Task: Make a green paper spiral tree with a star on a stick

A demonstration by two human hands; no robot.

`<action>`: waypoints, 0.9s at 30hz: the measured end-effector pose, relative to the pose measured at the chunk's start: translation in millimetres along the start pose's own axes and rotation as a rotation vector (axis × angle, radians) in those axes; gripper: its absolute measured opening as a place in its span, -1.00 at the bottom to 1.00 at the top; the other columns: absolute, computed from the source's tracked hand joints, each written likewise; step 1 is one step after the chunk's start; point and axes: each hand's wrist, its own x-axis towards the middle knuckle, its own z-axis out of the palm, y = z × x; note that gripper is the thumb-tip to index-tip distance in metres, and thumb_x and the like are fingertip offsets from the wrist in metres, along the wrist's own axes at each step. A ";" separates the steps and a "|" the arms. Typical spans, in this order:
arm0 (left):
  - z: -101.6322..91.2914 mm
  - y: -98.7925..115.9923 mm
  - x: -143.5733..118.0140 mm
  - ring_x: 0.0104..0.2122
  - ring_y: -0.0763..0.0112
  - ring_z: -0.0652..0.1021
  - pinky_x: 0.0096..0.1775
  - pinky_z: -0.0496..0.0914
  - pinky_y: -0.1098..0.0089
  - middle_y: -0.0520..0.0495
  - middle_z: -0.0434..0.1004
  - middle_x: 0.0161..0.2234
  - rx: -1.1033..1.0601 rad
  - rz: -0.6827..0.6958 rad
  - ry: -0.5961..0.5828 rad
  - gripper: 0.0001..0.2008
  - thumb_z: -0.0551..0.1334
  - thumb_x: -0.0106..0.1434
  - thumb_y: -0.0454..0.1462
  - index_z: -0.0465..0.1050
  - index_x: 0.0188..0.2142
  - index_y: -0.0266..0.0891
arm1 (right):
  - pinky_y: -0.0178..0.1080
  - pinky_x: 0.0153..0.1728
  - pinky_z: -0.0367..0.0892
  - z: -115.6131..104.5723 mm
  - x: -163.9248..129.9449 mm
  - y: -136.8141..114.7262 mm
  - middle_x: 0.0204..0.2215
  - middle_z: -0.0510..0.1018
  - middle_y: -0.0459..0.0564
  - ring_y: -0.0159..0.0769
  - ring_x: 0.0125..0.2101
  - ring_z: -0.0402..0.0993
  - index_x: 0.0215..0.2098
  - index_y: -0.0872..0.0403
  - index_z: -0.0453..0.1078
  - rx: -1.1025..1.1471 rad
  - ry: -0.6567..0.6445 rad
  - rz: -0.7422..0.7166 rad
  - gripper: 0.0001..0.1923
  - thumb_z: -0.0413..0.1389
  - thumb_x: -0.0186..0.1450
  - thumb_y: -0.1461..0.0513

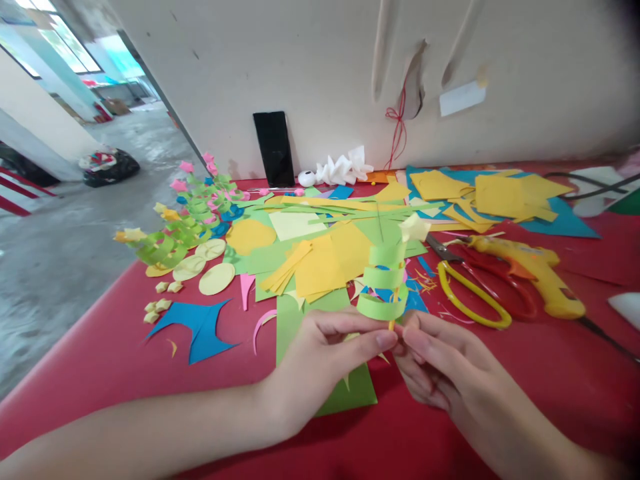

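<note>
Green paper spiral tree (386, 279) with a pale star on top, upright on a thin yellow stick, held above the red table (100, 360). Left hand (327, 357) and right hand (440, 363) both pinch the stick's base; the stick's lower end is hidden by fingertips. Scissors (475, 293) partly under yellow glue gun (530, 270), its cord cut off at the frame edge. Paper scraps (310, 260) behind; beige wall, concrete floor on the left.

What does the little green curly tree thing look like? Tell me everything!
The paper tree is a light green paper strip curling in loops around a thin yellow stick, with a pale yellow paper star on top. It stands upright above the red table. The left hand and right hand pinch its stick at the bottom.
</note>
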 end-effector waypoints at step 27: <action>0.1 0.3 -0.5 -0.28 0.26 0.58 -0.09 0.39 0.24 -0.13 0.61 -0.30 -0.167 0.000 -0.320 -0.80 0.15 0.21 -0.41 0.58 -0.32 -0.29 | -0.39 -0.65 -0.09 3.1 0.0 2.6 -0.72 0.14 -0.19 -0.52 -0.67 0.01 -0.66 0.10 0.08 0.322 -0.167 0.211 -0.50 0.10 0.14 -0.08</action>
